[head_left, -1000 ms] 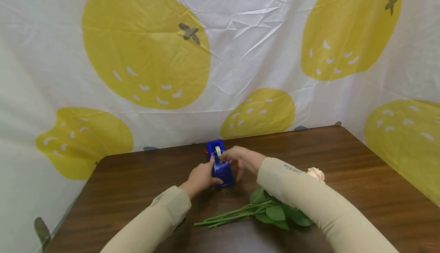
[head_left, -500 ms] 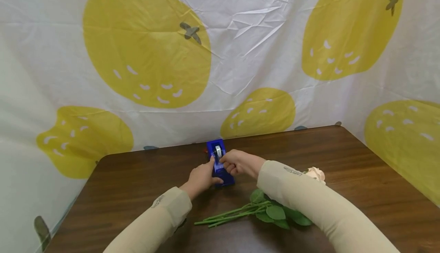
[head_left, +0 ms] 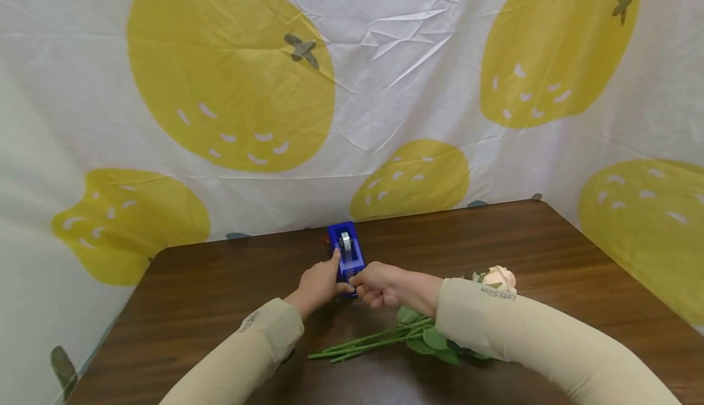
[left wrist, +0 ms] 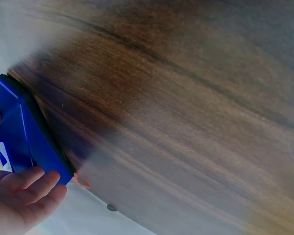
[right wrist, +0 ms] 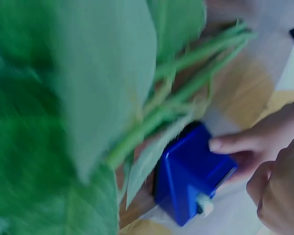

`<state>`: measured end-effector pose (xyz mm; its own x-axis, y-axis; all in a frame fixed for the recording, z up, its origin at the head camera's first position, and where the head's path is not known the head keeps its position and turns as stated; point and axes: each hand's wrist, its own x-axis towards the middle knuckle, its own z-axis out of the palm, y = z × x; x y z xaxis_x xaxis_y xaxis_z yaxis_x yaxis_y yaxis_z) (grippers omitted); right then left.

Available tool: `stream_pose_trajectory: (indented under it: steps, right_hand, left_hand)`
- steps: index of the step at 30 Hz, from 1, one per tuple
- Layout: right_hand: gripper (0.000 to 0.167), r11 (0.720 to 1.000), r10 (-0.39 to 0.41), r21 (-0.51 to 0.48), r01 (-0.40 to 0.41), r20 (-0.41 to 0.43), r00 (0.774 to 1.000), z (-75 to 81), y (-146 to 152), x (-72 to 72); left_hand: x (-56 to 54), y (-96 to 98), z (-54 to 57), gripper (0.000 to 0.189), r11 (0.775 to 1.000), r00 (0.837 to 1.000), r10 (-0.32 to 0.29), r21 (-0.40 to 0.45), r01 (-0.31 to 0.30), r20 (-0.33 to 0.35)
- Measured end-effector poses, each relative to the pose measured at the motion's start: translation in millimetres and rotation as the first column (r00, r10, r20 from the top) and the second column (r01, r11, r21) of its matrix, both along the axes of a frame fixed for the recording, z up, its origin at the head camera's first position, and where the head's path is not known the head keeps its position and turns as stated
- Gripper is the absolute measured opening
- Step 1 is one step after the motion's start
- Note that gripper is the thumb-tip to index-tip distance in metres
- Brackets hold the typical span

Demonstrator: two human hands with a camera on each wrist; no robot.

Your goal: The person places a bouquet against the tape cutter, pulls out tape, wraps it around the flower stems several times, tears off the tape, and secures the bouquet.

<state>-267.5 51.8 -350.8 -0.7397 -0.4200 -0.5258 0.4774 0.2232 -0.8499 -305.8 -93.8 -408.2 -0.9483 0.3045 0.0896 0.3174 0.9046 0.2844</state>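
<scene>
A blue tape dispenser [head_left: 357, 257] with a roll of tape [head_left: 345, 245] stands near the table's far edge. My left hand [head_left: 319, 283] grips it from the left, thumb on top and several fingers lying along its side in the left wrist view. My right hand [head_left: 379, 285], fingers curled, pinches at the dispenser's near end, where a strip of clear tape seems to run from the roll; the strip itself is hard to make out. The right wrist view shows the right hand [right wrist: 283, 188] close beside the dispenser [right wrist: 186, 159].
Artificial-looking flowers lie under my right forearm: green stems [head_left: 363, 349] pointing left, leaves [head_left: 423, 345], and a pale peach rose [head_left: 500, 278]. Something small and orange-red [left wrist: 81, 180] sits behind the dispenser. A white curtain with yellow fruit [head_left: 231, 75] hangs behind the wooden table [head_left: 220, 307].
My right hand has moved from beside the tape roll toward me, to the dispenser's near end, fingers curling into a pinch. The left hand has kept its hold on the dispenser.
</scene>
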Motion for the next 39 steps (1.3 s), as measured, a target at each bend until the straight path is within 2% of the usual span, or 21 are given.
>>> stream_pose_trajectory:
  steps: [4,9,13,19,22,25,27,29,31,32,34,36,37,39]
  right_hand:
    - [0.025,1.000,0.015,-0.022,-0.015,-0.011,1.000,-3.2,4,23.6]
    - [0.038,0.999,0.035,-0.006,-0.035,-0.041,0.999,-13.1,9,52.0]
    - [0.040,1.000,0.028,0.000,-0.028,-0.054,0.998,-23.6,10,67.6]
    - [0.037,1.000,-0.015,-0.012,0.014,-0.074,0.997,-34.5,9,72.9]
    - [0.036,1.000,-0.022,-0.008,0.021,-0.072,0.997,-38.1,10,73.6]
    - [0.036,1.000,-0.027,-0.011,0.026,-0.076,0.997,-41.3,12,74.5]
    - [0.035,0.999,-0.031,-0.020,0.029,-0.084,0.996,-43.2,13,75.1]
    - [0.034,0.999,-0.035,-0.032,0.032,-0.093,0.995,-45.2,15,76.0]
    - [0.031,0.998,-0.039,-0.051,0.034,-0.100,0.994,-46.9,16,76.7]
    - [0.029,0.998,-0.039,-0.059,0.033,-0.103,0.994,-47.3,17,77.0]
    - [0.026,0.997,-0.038,-0.069,0.031,-0.108,0.993,-47.2,18,77.5]
    - [0.024,0.997,-0.035,-0.074,0.027,-0.111,0.993,-46.2,19,77.0]
    - [0.024,0.997,-0.032,-0.075,0.024,-0.110,0.993,-45.4,18,76.7]
    - [0.025,0.997,-0.028,-0.075,0.020,-0.104,0.994,-44.5,18,75.6]
  left_hand:
    - [1.3,0.3,0.1,0.086,1.000,1.000,0.006,-0.003,-0.006,0.002]
    - [1.9,0.9,1.4,0.090,1.000,1.000,0.019,0.012,-0.019,0.022]
    - [1.3,0.2,1.3,0.090,0.999,0.999,0.029,0.020,-0.030,0.042]
    - [1.9,1.2,1.0,0.090,0.999,0.998,0.028,0.029,-0.030,0.062]
    - [3.7,1.0,-2.4,0.089,0.997,0.995,0.035,0.063,-0.040,0.091]
    - [10.8,0.2,-4.5,0.088,0.991,0.987,0.064,0.107,-0.080,0.150]
    - [19.1,-1.3,-3.9,0.076,0.991,0.979,0.069,0.100,-0.090,0.190]
    - [29.8,-2.9,-0.7,0.058,0.996,0.973,0.027,0.081,-0.047,0.229]
    - [40.6,-4.7,4.4,0.040,0.998,0.959,-0.051,0.060,0.036,0.278]
    - [46.2,-5.6,6.4,0.034,0.995,0.946,-0.099,0.060,0.084,0.310]
    - [55.4,-7.2,9.6,0.031,0.984,0.904,-0.181,0.075,0.164,0.389]
    - [62.0,-8.9,8.4,0.034,0.974,0.875,-0.225,0.082,0.210,0.429]
    - [64.6,-9.9,6.0,0.036,0.969,0.871,-0.244,0.086,0.230,0.427]
    - [68.2,-11.3,-1.8,0.039,0.958,0.883,-0.284,0.075,0.276,0.374]
